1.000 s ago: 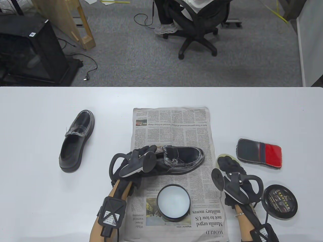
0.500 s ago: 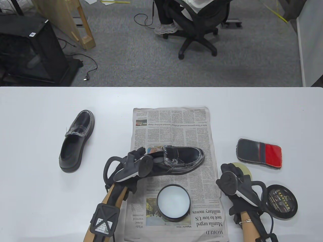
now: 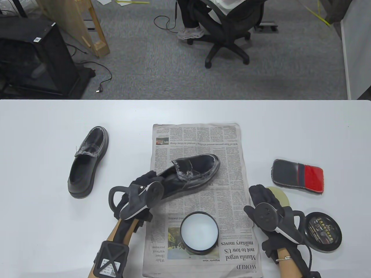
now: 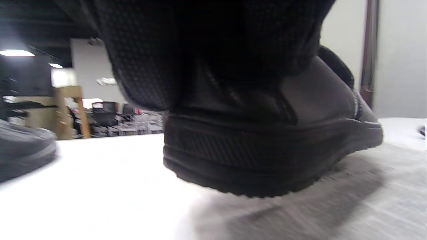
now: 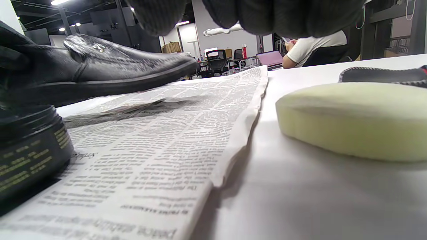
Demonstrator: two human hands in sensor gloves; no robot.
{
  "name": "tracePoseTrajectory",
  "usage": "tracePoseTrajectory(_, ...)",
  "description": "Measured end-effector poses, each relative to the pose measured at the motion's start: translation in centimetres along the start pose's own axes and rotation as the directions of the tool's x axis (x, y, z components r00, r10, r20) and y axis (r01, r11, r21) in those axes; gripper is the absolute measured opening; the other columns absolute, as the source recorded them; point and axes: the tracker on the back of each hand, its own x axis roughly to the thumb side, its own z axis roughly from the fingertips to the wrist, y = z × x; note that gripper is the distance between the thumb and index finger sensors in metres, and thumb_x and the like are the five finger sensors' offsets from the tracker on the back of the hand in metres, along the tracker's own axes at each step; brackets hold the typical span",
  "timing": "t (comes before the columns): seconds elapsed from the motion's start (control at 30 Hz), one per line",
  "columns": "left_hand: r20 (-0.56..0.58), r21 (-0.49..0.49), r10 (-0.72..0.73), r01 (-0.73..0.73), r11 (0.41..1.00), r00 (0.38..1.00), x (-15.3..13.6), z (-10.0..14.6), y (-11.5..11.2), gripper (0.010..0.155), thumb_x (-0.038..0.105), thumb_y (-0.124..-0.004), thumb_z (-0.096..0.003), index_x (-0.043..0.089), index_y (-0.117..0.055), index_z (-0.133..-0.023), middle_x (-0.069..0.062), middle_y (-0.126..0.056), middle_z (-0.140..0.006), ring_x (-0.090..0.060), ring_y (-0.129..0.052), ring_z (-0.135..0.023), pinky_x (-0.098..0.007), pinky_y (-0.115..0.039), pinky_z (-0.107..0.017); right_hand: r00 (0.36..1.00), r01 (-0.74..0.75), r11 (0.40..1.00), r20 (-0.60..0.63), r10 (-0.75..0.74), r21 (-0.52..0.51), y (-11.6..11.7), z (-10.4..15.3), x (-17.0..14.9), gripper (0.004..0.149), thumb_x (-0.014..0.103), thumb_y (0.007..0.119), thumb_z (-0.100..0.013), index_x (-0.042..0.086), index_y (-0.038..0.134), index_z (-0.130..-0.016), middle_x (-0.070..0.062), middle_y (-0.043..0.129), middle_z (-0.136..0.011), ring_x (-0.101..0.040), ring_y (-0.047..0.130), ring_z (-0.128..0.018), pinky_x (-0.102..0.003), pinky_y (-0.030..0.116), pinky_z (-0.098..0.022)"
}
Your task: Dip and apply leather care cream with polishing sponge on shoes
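Observation:
My left hand (image 3: 144,179) grips the heel of a black leather shoe (image 3: 193,170) smeared with white cream. The shoe rests on the newspaper (image 3: 200,139) with its toe pointing to the far right. In the left wrist view the gloved fingers (image 4: 200,50) wrap the heel (image 4: 267,156). My right hand (image 3: 261,193) is open just right of the newspaper, partly over the pale yellow sponge (image 3: 280,195). In the right wrist view the sponge (image 5: 353,116) lies flat on the table with my fingers (image 5: 267,13) above it, apart from it. The open cream jar (image 3: 199,231) stands on the newspaper between my hands.
A second black shoe (image 3: 88,160) lies on the table at the left. A grey and red polishing mitt (image 3: 298,176) lies at the right. The jar's black lid (image 3: 323,231) lies by my right wrist. The table's far edge borders carpeted floor with an office chair (image 3: 229,29).
My left hand has turned the shoe, so its toe swung from pointing right to far right and its heel moved left. My right hand moved right off the newspaper and set the sponge on the table.

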Motion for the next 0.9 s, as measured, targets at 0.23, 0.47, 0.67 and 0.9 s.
tracePoseTrajectory(0.23, -0.257, 0.097, -0.037, 0.064, 0.993, 0.966, -5.9, 3.2, 1.6, 0.039, 0.044, -0.085, -0.0492, 0.030, -0.091, -0.084, -0.009, -0.095, -0.092, -0.029, -0.101, -0.073, -0.033, -0.096, -0.041, 1.000, -0.006, 1.000, 0.005, 0.006, -0.001, 0.0, 0.0, 0.2, 0.070, 0.050, 0.059, -0.057, 0.013, 0.043, -0.115, -0.018, 0.051, -0.117, -0.046, 0.059, -0.103, -0.053, 0.062, -0.071)
tracePoseTrajectory(0.47, -0.379, 0.037, -0.125, 0.150, 0.988, 0.917, -8.4, 3.4, -0.2, 0.039, 0.045, -0.084, -0.0507, 0.028, -0.092, -0.085, -0.011, -0.097, -0.090, -0.029, -0.103, -0.068, -0.032, -0.096, -0.037, 1.000, -0.015, 1.000, 0.013, 0.015, 0.002, 0.1, 0.0, 0.4, 0.070, 0.050, 0.059, -0.057, 0.013, 0.043, -0.115, -0.018, 0.052, -0.117, -0.045, 0.060, -0.103, -0.053, 0.062, -0.071)
tracePoseTrajectory(0.67, -0.415, -0.029, -0.220, 0.229, 0.973, 0.883, -8.8, 3.0, -2.0, 0.039, 0.046, -0.083, -0.0512, 0.028, -0.091, -0.085, -0.010, -0.097, -0.090, -0.027, -0.103, -0.068, -0.031, -0.096, -0.038, 1.000, -0.010, 1.000, 0.024, 0.010, -0.002, 0.1, 0.1, 0.5, 0.070, 0.050, 0.059, -0.057, 0.013, 0.043, -0.115, -0.018, 0.052, -0.117, -0.045, 0.060, -0.103, -0.053, 0.062, -0.071)
tracePoseTrajectory(0.9, -0.438, -0.092, -0.277, 0.264, 0.960, 0.855, -9.0, 2.8, -3.0, 0.040, 0.048, -0.081, -0.0517, 0.028, -0.091, -0.085, -0.011, -0.097, -0.090, -0.025, -0.103, -0.067, -0.028, -0.095, -0.040, 0.999, -0.011, 1.000, 0.034, 0.011, -0.003, 0.1, 0.1, 0.6, 0.071, 0.051, 0.059, -0.057, 0.013, 0.043, -0.115, -0.018, 0.051, -0.117, -0.046, 0.060, -0.103, -0.053, 0.062, -0.071)
